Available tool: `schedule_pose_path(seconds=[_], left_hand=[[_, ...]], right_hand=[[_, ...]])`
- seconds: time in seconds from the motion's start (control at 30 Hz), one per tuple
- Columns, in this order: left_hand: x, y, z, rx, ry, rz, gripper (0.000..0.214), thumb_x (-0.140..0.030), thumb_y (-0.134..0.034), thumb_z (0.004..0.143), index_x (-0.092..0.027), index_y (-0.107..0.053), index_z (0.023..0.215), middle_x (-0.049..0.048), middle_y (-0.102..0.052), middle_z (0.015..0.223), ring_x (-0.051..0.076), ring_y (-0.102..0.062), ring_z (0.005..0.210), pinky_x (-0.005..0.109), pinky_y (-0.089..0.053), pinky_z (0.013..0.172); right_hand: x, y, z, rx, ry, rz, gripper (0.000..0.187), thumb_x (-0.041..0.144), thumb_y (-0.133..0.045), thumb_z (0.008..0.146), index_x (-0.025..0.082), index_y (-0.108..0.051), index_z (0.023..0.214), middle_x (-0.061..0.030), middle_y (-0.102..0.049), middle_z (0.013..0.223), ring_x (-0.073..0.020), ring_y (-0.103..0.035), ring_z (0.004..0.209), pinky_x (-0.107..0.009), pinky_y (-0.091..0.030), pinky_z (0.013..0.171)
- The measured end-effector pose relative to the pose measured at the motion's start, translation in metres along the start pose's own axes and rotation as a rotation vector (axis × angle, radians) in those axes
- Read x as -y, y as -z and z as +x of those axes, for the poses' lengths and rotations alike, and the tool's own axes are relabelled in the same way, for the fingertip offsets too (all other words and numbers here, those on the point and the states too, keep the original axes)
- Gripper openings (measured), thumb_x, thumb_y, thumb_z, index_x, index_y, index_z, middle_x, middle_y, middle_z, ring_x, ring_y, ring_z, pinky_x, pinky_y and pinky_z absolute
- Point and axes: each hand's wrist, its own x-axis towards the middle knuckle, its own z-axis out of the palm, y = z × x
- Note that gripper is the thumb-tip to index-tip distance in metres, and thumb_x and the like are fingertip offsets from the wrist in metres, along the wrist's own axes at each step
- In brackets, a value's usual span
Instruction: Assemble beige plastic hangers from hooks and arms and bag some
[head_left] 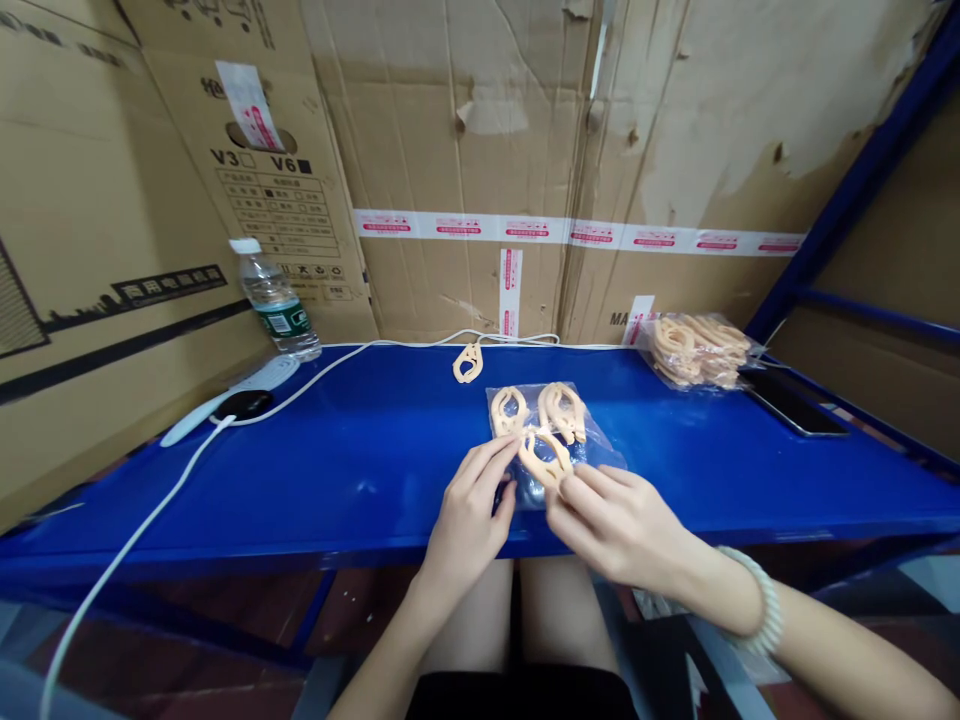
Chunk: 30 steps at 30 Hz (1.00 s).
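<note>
A clear plastic bag [600, 445] lies on the blue shelf [360, 460] with peach-coloured plastic pieces [562, 410] on it. My left hand [469, 525] pinches the near edge of the bag, its fingers touching one peach piece [544, 458]. My right hand [619, 520] grips that same piece from the right with closed fingers. A white bead bracelet [761, 600] sits on my right wrist.
One loose peach piece [467, 363] lies further back. A filled bag of peach pieces [697, 350] rests at the back right beside a dark phone [795, 402]. A water bottle [276, 300], white power strip [255, 382], black mouse-like object [241, 404] and white cable [135, 530] occupy the left. Cardboard walls surround.
</note>
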Motion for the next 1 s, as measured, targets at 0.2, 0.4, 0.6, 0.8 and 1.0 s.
schedule_pose_path(seconds=[0.2, 0.4, 0.6, 0.8, 1.0], left_hand=[[0.0, 0.0, 0.001, -0.031, -0.021, -0.006, 0.05, -0.003, -0.046, 0.094, -0.023, -0.054, 0.138, 0.01, -0.06, 0.135, 0.024, -0.057, 0.125, 0.044, -0.057, 0.103], [-0.002, 0.001, 0.002, -0.03, -0.025, 0.028, 0.048, -0.004, -0.046, 0.095, -0.022, -0.053, 0.139, 0.0097, -0.061, 0.133, 0.023, -0.056, 0.125, 0.043, -0.055, 0.105], [-0.003, 0.001, 0.002, -0.035, -0.033, 0.062, 0.043, -0.003, -0.05, 0.094, -0.02, -0.057, 0.133, 0.0097, -0.062, 0.127, 0.023, -0.057, 0.12, 0.043, -0.052, 0.105], [-0.004, 0.003, 0.004, -0.041, -0.019, 0.083, 0.042, -0.003, -0.05, 0.093, -0.02, -0.058, 0.131, 0.0105, -0.06, 0.131, 0.024, -0.055, 0.124, 0.043, -0.051, 0.107], [-0.001, 0.004, 0.005, -0.015, -0.004, 0.098, 0.042, -0.004, -0.049, 0.093, -0.021, -0.058, 0.131, 0.0113, -0.059, 0.133, 0.025, -0.054, 0.125, 0.045, -0.051, 0.107]], right_hand=[[-0.005, -0.069, 0.006, 0.121, -0.074, -0.11, 0.022, 0.007, -0.048, 0.095, 0.007, -0.066, 0.108, -0.0131, -0.068, 0.087, -0.0235, -0.062, 0.078, -0.036, -0.054, 0.066], [-0.029, -0.023, 0.014, 0.13, -0.12, 0.311, 0.025, 0.007, -0.044, 0.093, 0.012, -0.067, 0.104, -0.008, -0.065, 0.08, -0.0192, -0.059, 0.074, -0.03, -0.051, 0.065], [-0.113, -0.058, 0.093, 0.162, -0.188, 0.34, 0.026, 0.01, -0.045, 0.093, 0.012, -0.068, 0.106, -0.0118, -0.068, 0.094, -0.0216, -0.06, 0.088, -0.034, -0.048, 0.076], [-0.147, -0.182, 0.159, 0.567, -0.101, 0.29, 0.064, -0.007, -0.049, 0.079, 0.013, -0.053, 0.14, -0.0182, -0.06, 0.136, -0.0261, -0.055, 0.119, -0.037, -0.044, 0.093], [-0.142, -0.216, 0.157, 0.675, -0.118, 0.328, 0.037, -0.002, -0.059, 0.081, 0.005, -0.068, 0.116, -0.02, -0.069, 0.116, -0.0255, -0.061, 0.105, -0.039, -0.042, 0.093]])
